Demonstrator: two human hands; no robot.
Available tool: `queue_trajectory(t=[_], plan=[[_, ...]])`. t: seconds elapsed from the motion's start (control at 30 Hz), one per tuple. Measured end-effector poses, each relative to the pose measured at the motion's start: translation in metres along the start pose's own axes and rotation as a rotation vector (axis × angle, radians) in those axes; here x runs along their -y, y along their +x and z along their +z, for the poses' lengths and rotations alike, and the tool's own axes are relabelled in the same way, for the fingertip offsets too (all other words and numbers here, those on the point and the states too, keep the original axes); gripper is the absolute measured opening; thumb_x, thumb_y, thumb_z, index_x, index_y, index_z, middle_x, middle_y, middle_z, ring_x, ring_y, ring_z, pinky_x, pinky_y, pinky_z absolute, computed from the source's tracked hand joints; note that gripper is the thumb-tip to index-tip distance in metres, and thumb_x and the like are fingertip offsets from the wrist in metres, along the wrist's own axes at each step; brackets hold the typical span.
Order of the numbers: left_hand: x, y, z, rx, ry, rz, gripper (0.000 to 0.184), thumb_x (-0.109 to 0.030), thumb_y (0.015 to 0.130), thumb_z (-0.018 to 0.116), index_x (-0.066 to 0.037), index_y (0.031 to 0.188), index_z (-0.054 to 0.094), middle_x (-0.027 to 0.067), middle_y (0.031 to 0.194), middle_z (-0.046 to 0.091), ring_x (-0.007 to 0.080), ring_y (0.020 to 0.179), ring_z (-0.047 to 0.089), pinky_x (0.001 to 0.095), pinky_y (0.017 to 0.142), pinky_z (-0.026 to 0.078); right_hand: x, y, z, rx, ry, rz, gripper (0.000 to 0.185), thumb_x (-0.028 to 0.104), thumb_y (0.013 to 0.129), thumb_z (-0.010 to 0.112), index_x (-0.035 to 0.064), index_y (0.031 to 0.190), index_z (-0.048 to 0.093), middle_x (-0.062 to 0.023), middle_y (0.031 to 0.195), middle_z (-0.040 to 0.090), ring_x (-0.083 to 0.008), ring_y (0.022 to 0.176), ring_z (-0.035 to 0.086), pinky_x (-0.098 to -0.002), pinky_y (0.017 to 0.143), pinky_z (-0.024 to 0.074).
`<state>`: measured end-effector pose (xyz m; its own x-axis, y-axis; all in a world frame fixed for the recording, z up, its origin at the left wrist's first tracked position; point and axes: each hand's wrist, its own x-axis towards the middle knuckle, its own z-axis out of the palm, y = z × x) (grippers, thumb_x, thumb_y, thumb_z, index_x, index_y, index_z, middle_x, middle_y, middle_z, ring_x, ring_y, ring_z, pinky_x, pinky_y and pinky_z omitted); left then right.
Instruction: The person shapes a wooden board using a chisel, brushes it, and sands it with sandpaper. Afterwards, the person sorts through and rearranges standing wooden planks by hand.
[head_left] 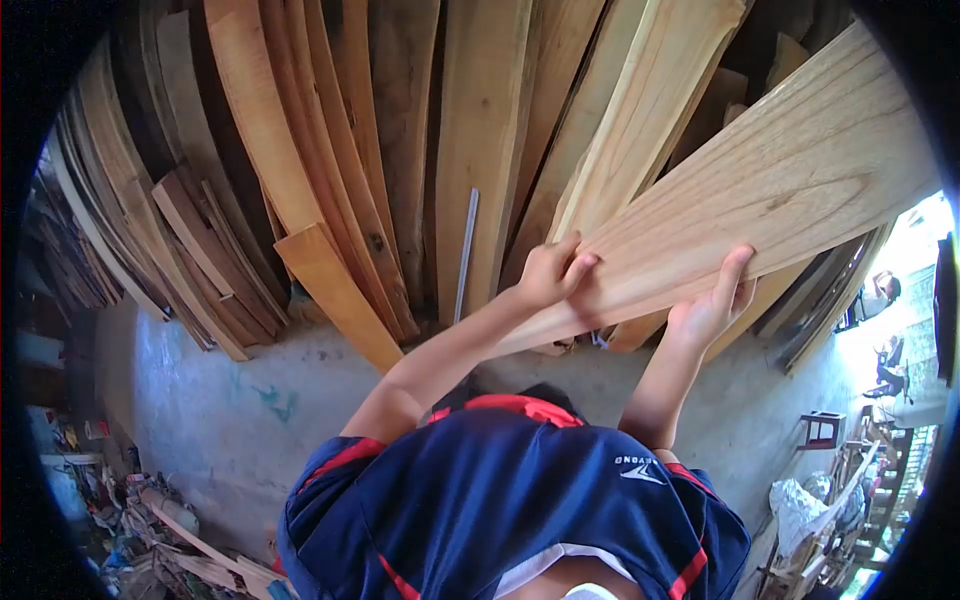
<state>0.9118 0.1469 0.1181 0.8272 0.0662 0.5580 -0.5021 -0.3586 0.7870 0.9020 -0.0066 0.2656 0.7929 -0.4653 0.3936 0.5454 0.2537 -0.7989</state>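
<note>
A long, wide wooden plank [790, 170] with pale grain runs tilted from beside my waist to the upper right, its far end cut off by the view's edge. My left hand [555, 272] is closed around the plank's left edge, the thumb lying on its face. On the opposite edge, my right hand [715, 300] grips the plank from the side with its thumb over the face. Most fingers of the right hand are hidden behind the board. Several boards [485, 130] stand upright just beyond both hands.
A thin pale strip [467, 250] leans against the upright boards. One shorter orange-brown board [340, 290] slants onto the concrete floor [270, 390]. Scrap and clutter [170, 530] lie at lower left. A small dark stool-like frame [822, 430] and silvery plastic [797, 510] are at right.
</note>
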Motion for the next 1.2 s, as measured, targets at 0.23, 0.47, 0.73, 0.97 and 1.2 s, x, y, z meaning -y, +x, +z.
queue_trajectory(t=[0.23, 0.47, 0.73, 0.97, 1.2], plan=[[0.024, 0.02, 0.009, 0.066, -0.628, -0.265, 0.03, -0.033, 0.098, 0.044, -0.006, 0.087, 0.049, -0.0028, 0.066, 0.048, 0.0056, 0.061, 0.049, 0.0232, 0.056, 0.043, -0.032, 0.006, 0.009, 0.179, -0.382, -0.466, 0.031, 0.013, 0.089, 0.062, -0.0124, 0.106, 0.056, -0.0161, 0.104, 0.063, -0.0172, 0.091, 0.06, -0.0282, 0.079, 0.0483], [0.023, 0.05, -0.001, 0.095, -0.699, -0.373, 0.033, -0.033, 0.099, 0.042, -0.008, 0.079, 0.048, -0.0032, 0.065, 0.046, 0.0068, 0.06, 0.048, 0.0226, 0.055, 0.041, -0.034, 0.021, 0.042, 0.157, -0.361, -0.508, 0.019, 0.01, 0.087, 0.065, -0.0082, 0.092, 0.059, -0.0128, 0.092, 0.065, -0.0125, 0.08, 0.059, -0.0254, 0.07, 0.0477], [0.014, 0.101, -0.001, 0.114, -0.711, -0.304, 0.04, -0.043, 0.097, 0.042, -0.012, 0.074, 0.045, -0.0036, 0.061, 0.047, 0.0059, 0.055, 0.046, 0.0221, 0.051, 0.038, -0.014, 0.055, 0.083, 0.131, -0.369, -0.643, 0.017, 0.013, 0.086, 0.066, -0.004, 0.084, 0.063, -0.009, 0.081, 0.068, -0.0103, 0.071, 0.061, -0.0244, 0.064, 0.0475], [0.028, 0.12, -0.005, 0.093, -0.67, -0.235, 0.041, -0.047, 0.096, 0.041, -0.012, 0.074, 0.046, -0.0025, 0.062, 0.051, 0.0066, 0.055, 0.049, 0.0222, 0.051, 0.039, -0.022, 0.07, 0.088, 0.197, -0.283, -0.626, 0.024, 0.02, 0.085, 0.069, -0.0025, 0.084, 0.063, -0.005, 0.075, 0.065, -0.0072, 0.067, 0.058, -0.022, 0.061, 0.0464], [0.057, 0.115, -0.016, 0.023, -0.614, -0.261, 0.037, -0.044, 0.096, 0.045, -0.011, 0.078, 0.05, -0.0027, 0.068, 0.053, 0.007, 0.063, 0.05, 0.023, 0.058, 0.041, -0.068, 0.08, 0.082, 0.248, -0.185, -0.594, 0.024, 0.021, 0.084, 0.071, -0.0025, 0.083, 0.063, -0.0015, 0.074, 0.065, -0.0053, 0.066, 0.057, -0.0196, 0.06, 0.0444]])
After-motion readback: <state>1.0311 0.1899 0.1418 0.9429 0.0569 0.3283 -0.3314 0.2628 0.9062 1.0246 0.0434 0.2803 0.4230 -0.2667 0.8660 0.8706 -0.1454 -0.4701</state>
